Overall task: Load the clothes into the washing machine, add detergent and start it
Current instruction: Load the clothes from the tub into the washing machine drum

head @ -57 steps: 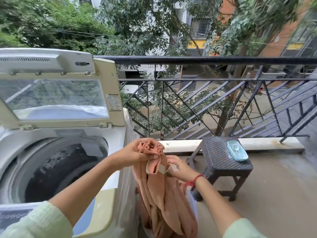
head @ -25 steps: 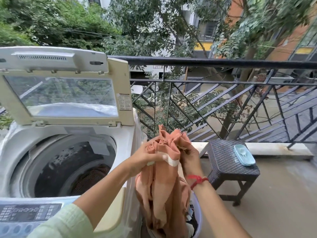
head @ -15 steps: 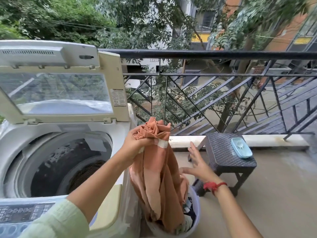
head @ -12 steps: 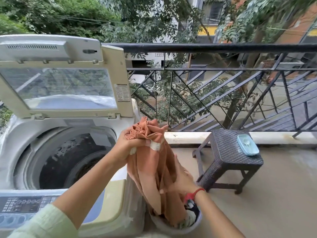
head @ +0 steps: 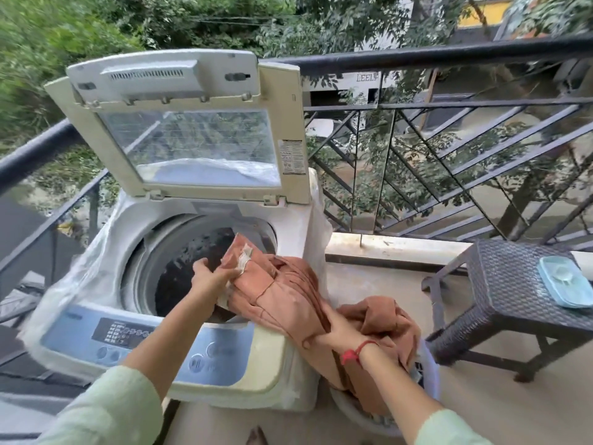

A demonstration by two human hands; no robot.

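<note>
The washer [head: 290, 229] is standing with its lid [head: 192, 142] raised upright at the back, leaving the round mouth of the drum [head: 179, 268] open from above. A railing [head: 417, 54] is running behind the washer and along its left. To the washer's right, bare floor is lying between it and a stool [head: 507, 284] carrying a blue box [head: 564, 281].

The left hand [head: 208, 277] is gripping the bunched end of the cloth [head: 279, 293] over the drum's mouth, fingers curled round it. The right hand [head: 333, 332] is clutching the cloth lower down, by the washer's right front corner. The cloth is draping across the mouth's right rim, its tail trailing into the basket [head: 353, 411] just right of the washer. What the dark drum is holding cannot be told.

Beyond the railing, a sign [head: 367, 78] is showing "LEEL". Print on the lid's label [head: 291, 157] and the panel [head: 134, 335] is too small to read.
</note>
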